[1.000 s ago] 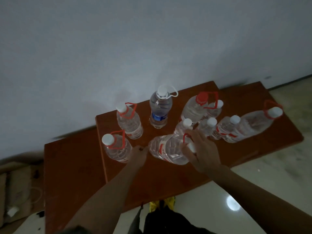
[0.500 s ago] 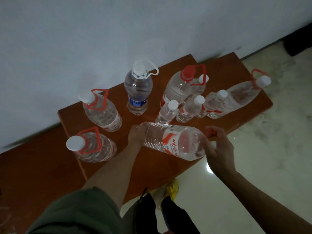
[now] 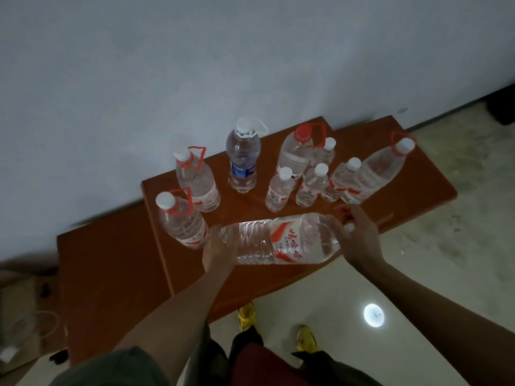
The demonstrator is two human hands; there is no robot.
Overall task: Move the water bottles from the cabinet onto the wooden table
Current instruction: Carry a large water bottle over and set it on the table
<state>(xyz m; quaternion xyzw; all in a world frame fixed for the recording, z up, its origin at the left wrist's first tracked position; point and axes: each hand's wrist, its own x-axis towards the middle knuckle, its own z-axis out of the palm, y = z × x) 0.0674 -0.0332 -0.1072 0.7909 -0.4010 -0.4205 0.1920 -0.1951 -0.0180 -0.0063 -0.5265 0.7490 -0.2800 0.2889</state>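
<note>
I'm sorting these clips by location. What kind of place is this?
Probably a dim, sparsely furnished indoor room: a plain white wall, a glossy floor reflecting a light, and a low wooden table crowded with water bottles.

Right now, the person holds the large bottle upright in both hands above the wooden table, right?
Not upright. The head view shows the large bottle lying on its side, the left hand at its base and the right hand at its cap end, above the wooden table.

Hidden and cut off
The right hand (image 3: 359, 240) covers most of the lying bottle's (image 3: 281, 240) cap; the frame's left edge cuts blurred cardboard (image 3: 19, 302).
</note>
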